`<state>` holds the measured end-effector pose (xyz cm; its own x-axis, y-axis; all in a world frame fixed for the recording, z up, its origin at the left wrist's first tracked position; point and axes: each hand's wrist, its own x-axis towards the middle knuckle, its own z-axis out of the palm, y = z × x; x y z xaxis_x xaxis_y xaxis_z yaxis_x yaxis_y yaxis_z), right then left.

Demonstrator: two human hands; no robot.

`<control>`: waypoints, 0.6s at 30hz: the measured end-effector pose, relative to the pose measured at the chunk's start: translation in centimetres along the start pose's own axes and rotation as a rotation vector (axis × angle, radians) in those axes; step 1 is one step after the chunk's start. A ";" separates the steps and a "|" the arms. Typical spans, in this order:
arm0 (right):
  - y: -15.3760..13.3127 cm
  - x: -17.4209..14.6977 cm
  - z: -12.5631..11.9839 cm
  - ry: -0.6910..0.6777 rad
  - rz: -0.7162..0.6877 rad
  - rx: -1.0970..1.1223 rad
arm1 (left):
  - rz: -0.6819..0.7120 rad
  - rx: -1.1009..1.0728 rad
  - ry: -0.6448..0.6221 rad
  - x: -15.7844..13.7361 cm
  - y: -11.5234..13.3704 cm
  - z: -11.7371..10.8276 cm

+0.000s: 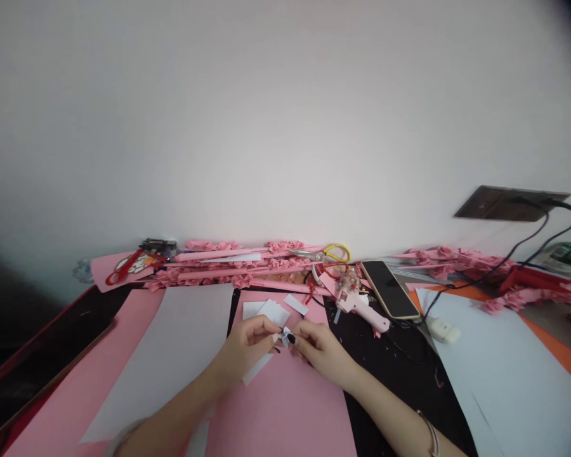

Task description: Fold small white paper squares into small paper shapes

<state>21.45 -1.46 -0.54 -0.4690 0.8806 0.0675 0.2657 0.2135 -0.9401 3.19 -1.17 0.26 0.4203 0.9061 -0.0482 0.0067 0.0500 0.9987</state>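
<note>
Between my two hands is a small folded white paper piece (286, 335), shaped like a little flower. My left hand (250, 346) pinches its left side with thumb and fingertips. From the other side, my right hand (321, 350) grips it the same way, dark nails showing. Both hands are just above a pink paper sheet (285, 412). Behind and under them lie several small white paper pieces (272, 311), and one white slip (295, 304) sits apart to the right.
A pink glue gun (361, 308) and a phone (390, 289) lie to the right. Yellow-handled scissors (333, 252) rest on pink paper flower stems (238, 274) along the wall. Large white sheets (171, 355) are at left and right. Black cables (499, 254) run from a wall socket (504, 203).
</note>
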 end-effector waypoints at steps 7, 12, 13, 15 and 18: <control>-0.1 -0.2 0.0 0.017 -0.067 -0.220 | -0.078 -0.088 0.031 0.4 -0.4 -0.2; -0.1 -0.2 0.1 0.040 -0.133 -0.338 | -0.067 0.002 0.081 0.3 -0.5 0.0; -0.2 -0.2 0.2 0.047 -0.143 -0.359 | -0.062 0.043 0.097 0.3 -0.6 0.0; -0.2 -0.2 0.2 0.063 -0.161 -0.390 | -0.033 0.121 0.117 0.1 -0.6 0.0; -0.2 -0.2 0.4 0.084 -0.166 -0.399 | 0.055 0.241 0.108 -0.1 -0.7 0.1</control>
<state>21.20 -1.88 -0.47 -0.4665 0.8487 0.2492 0.5050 0.4868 -0.7127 3.24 -1.38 -0.40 0.3269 0.9449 0.0175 0.2080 -0.0900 0.9740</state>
